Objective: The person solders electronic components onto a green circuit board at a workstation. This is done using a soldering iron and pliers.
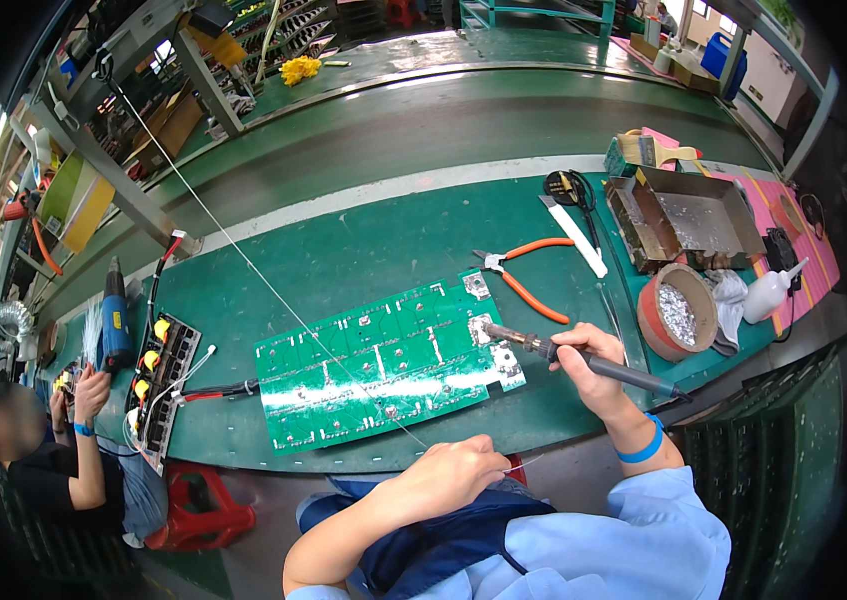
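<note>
A large green circuit board (343,348) lies flat on the green bench in front of me. My right hand (595,372) is closed around the grip of a soldering iron (643,378). The iron's tip rests at, or just above, a silvery pad on the board's right end. Near the bench's front edge, my left hand (448,474) is closed in a pinch on a thin solder wire (225,232). This wire slants down from a hook at the upper left, across the board, and a short end sticks out beyond my fingers.
Orange-handled cutting pliers (523,280) lie behind the board. On the right are a pot of silvery bits (671,312), a metal tray (688,225), a brush (658,151) and a white bottle (773,290). At left, a co-worker's hand (91,390) is beside a blue heat gun (116,325).
</note>
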Demonstrator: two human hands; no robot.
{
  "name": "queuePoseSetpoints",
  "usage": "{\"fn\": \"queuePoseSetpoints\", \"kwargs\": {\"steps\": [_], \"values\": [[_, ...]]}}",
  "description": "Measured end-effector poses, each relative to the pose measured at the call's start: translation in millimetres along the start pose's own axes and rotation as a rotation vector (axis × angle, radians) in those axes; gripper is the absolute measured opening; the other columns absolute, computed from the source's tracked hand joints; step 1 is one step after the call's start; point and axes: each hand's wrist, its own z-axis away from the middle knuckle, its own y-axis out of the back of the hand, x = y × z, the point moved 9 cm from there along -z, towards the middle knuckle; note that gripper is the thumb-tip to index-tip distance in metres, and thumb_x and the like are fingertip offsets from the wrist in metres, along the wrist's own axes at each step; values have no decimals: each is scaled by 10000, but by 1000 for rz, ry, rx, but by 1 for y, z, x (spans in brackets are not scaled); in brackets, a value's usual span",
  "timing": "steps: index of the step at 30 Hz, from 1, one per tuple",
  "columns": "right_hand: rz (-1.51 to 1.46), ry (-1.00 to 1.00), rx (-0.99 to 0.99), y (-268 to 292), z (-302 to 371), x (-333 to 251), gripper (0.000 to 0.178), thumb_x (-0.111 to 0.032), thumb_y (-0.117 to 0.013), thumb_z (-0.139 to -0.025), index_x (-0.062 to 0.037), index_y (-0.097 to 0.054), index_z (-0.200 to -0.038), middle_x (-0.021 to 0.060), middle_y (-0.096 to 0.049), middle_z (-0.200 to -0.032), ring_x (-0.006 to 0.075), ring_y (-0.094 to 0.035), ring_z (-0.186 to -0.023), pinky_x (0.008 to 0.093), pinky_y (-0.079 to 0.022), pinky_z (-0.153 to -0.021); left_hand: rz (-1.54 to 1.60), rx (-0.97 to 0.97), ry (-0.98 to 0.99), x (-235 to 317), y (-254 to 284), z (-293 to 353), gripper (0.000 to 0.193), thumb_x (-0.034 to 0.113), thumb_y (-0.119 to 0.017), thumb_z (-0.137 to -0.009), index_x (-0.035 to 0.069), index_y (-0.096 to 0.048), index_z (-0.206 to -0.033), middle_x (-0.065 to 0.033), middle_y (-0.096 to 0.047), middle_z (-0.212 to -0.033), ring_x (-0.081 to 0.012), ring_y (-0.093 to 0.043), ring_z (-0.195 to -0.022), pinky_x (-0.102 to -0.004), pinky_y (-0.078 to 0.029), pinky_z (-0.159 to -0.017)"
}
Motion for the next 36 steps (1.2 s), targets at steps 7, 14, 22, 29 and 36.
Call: {"fn": "queuePoseSetpoints", "kwargs": {"steps": [7, 14, 22, 29, 36], "values": [[5, -2, -3, 1, 0, 1, 123, -52, -530, -773, 26, -569, -859, 92, -522, -689, 137, -549, -561, 232, -472, -496, -4, 0, 7, -3, -1, -1, 139, 122, -515, -783, 26, -588, -852, -147, -519, -780, -328, -544, -715, -392, -443, -635], [-47, -31, 25, 2, -1, 1, 107, -28, -540, -756, 37, -569, -836, 87, -540, -685, 123, -554, -565, 219, -454, -498, -2, 4, 16, -2, 1, -1, 143, 126, -517, -784, 28, -587, -861, -144, -522, -791, -325, -547, -721, -391, -444, -642], [-36, -21, -8, -1, -2, 1, 118, -40, -524, -773, 41, -560, -849, 103, -526, -707, 133, -540, -590, 235, -484, -496, -4, 24, 9, -2, 4, 2, 141, 125, -524, -778, 31, -583, -865, -142, -522, -792, -324, -548, -723, -391, -446, -641], [2, -12, -13, 1, 0, 0, 104, -37, -522, -768, 33, -560, -836, 106, -533, -707, 133, -540, -579, 236, -483, -495, -5, 27, -7, -3, 3, -1, 134, 123, -526, -776, 33, -583, -857, -140, -520, -781, -321, -547, -718, -388, -447, -635], [10, 6, -8, 1, 0, -2, 100, -29, -520, -765, 30, -562, -833, 107, -536, -701, 137, -541, -557, 229, -470, -486, -7, 36, -7, -1, 6, 0, 136, 119, -527, -773, 34, -583, -863, -139, -521, -778, -320, -548, -713, -387, -447, -624]]}}
